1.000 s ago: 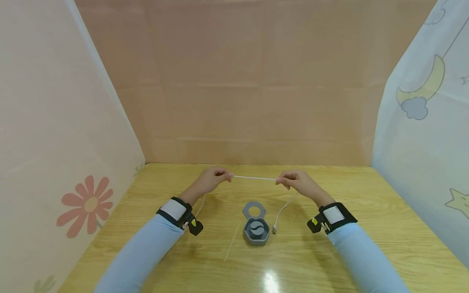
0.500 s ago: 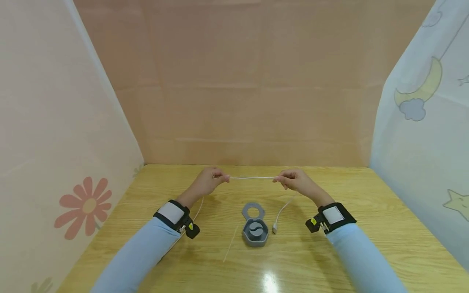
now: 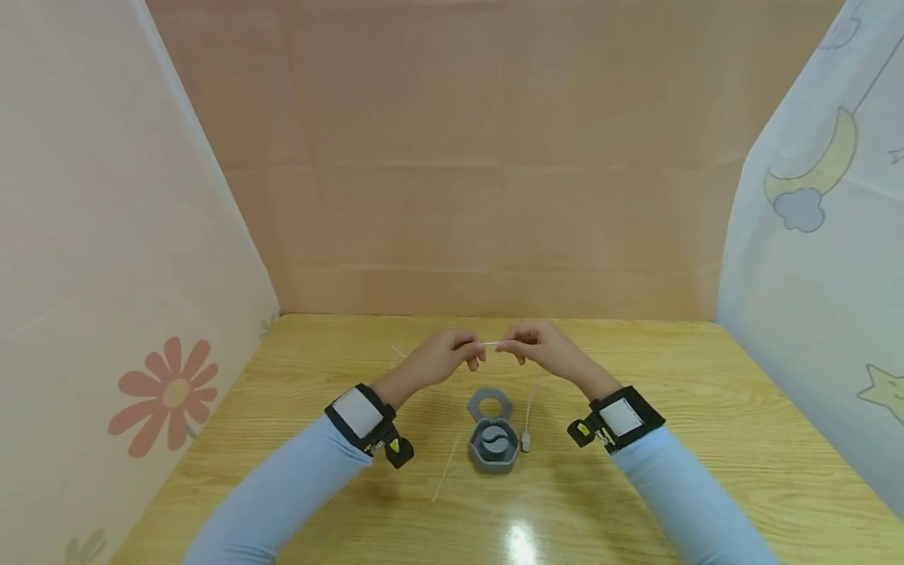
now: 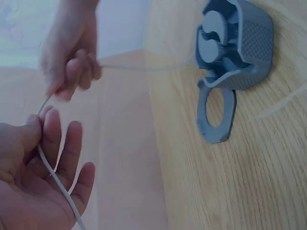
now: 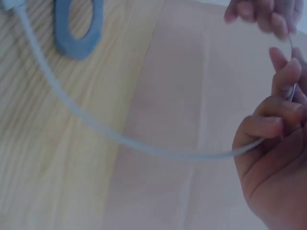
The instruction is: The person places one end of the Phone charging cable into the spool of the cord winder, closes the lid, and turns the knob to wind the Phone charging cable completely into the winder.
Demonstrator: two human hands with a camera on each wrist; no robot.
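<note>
Above the grey case | both hands raised, fingertips close | left hand, right hand pinch white cable

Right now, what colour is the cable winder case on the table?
Grey; the cable winder case shows best in the left wrist view.

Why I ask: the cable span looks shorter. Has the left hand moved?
Yes. The left hand has shifted right, now close above the grey case, nearly meeting the right hand.

Left hand and right hand raised close together, fingertips pinched, forearms converging.
</note>
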